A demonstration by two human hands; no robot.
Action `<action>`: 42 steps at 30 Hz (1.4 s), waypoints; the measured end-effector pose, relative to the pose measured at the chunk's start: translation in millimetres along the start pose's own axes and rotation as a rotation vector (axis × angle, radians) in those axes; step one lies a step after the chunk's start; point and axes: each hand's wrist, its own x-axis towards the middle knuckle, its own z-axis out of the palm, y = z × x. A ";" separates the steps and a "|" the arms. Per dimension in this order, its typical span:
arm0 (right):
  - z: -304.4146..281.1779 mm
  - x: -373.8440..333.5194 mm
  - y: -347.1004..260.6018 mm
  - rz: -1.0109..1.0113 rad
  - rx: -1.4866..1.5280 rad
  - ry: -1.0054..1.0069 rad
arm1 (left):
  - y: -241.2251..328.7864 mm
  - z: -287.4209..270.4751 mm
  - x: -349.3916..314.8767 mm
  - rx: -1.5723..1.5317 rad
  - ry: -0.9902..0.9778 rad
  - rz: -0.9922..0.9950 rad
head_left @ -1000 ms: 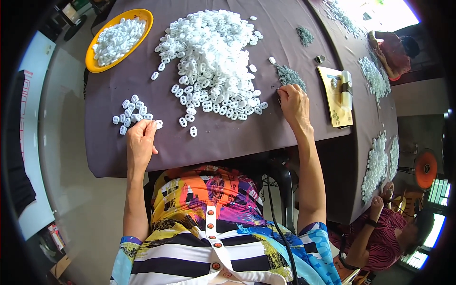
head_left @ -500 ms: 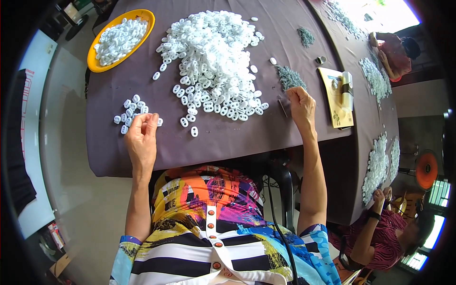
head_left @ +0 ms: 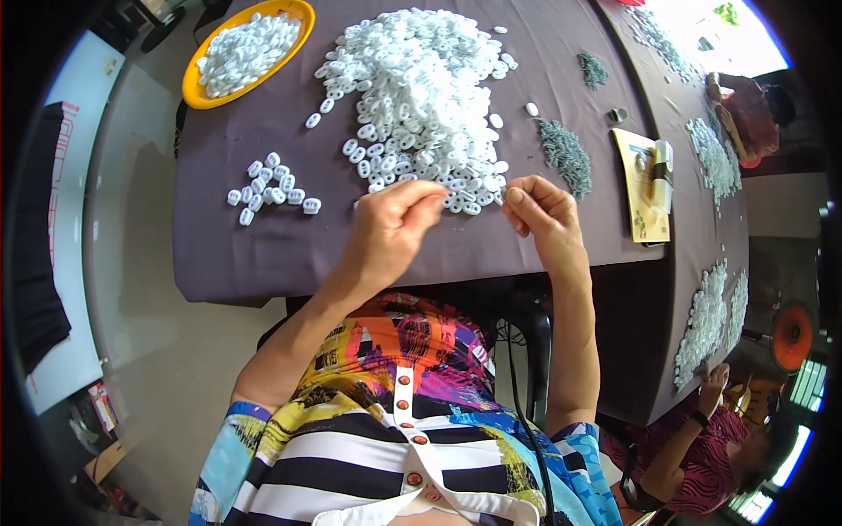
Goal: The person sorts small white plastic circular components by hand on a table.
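Observation:
My left hand (head_left: 395, 226) is closed, thumb pressed to the fingers, over the near edge of a big heap of white oval two-hole plastic pieces (head_left: 412, 96). Anything in that pinch is hidden. To the right of it my right hand (head_left: 545, 215) is also pinched, and I cannot make out what it holds. The two hands are a short distance apart. Just beyond my right hand lies a pile of tiny grey pieces (head_left: 566, 156). A small group of white pieces (head_left: 272, 184) is spread on the tablecloth at the left.
A yellow bowl (head_left: 304, 44) full of white pieces stands at the far left. A yellow booklet (head_left: 645, 206) with a clear tube (head_left: 662, 175) lies on the right, near a second small grey pile (head_left: 593, 70). Two people sit along the right side beside more heaps.
My left hand has moved right from the small left group to the big heap's near edge. My right hand has come slightly nearer, away from the grey pile. The view has shifted a little.

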 end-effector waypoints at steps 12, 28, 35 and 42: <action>35.9 -16.6 22.2 0.085 0.068 -0.144 | -13.9 20.2 -5.9 -0.089 -0.087 -0.109; 51.0 -27.0 34.5 -0.088 -0.212 -0.019 | -19.6 19.4 -18.3 0.023 -0.018 -0.134; 47.1 -23.9 40.6 0.006 0.058 -0.066 | -22.7 26.4 -19.9 -0.179 0.004 -0.185; 48.5 -23.2 40.2 -0.027 0.147 -0.089 | -26.9 29.3 -19.1 -0.160 0.029 -0.162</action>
